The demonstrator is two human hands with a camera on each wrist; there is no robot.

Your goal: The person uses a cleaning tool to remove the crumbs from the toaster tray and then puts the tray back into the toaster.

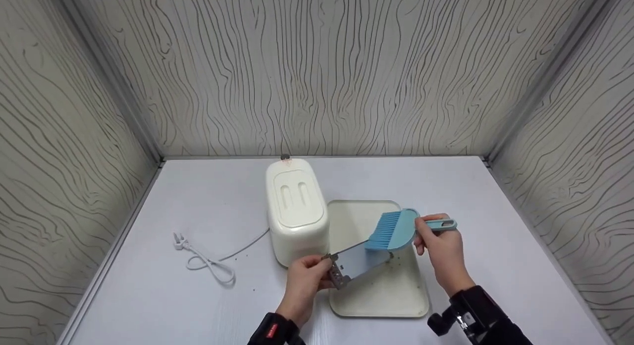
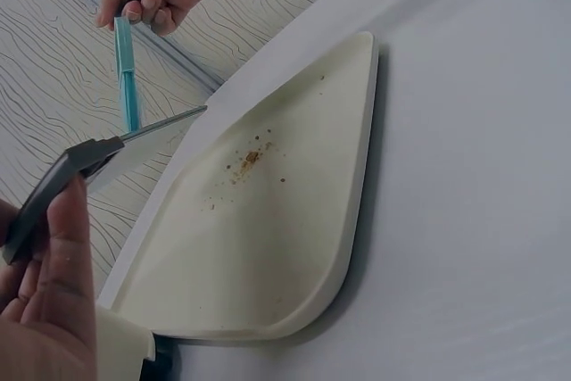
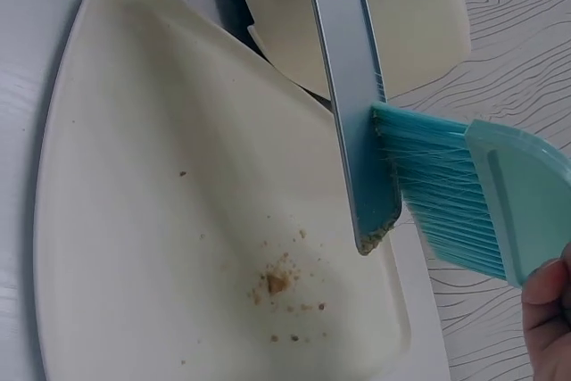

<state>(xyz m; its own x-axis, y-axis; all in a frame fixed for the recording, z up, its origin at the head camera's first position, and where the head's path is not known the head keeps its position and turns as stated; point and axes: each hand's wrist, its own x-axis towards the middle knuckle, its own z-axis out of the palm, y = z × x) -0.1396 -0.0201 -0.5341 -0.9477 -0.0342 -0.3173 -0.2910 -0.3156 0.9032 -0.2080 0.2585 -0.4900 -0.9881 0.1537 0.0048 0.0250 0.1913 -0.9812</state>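
My left hand (image 1: 304,288) pinches the dark end of a flat metal crumb tray (image 1: 364,261), which tilts over a cream serving tray (image 1: 379,300). My right hand (image 1: 443,248) grips the handle of a light-blue brush (image 1: 403,231). In the right wrist view the brush's bristles (image 3: 442,185) lie against the crumb tray's surface, and crumbs (image 3: 376,238) cling to its lower end. Below, a small pile of brown crumbs (image 2: 252,158) lies on the serving tray, with specks scattered around it.
A cream toaster (image 1: 299,211) with a lid stands at the serving tray's left edge. Its white cord (image 1: 218,266) loops on the table to the left, ending in a plug (image 1: 181,241). Dark specks dot the white table (image 1: 148,285) near the cord. Patterned panels (image 1: 322,77) enclose the table.
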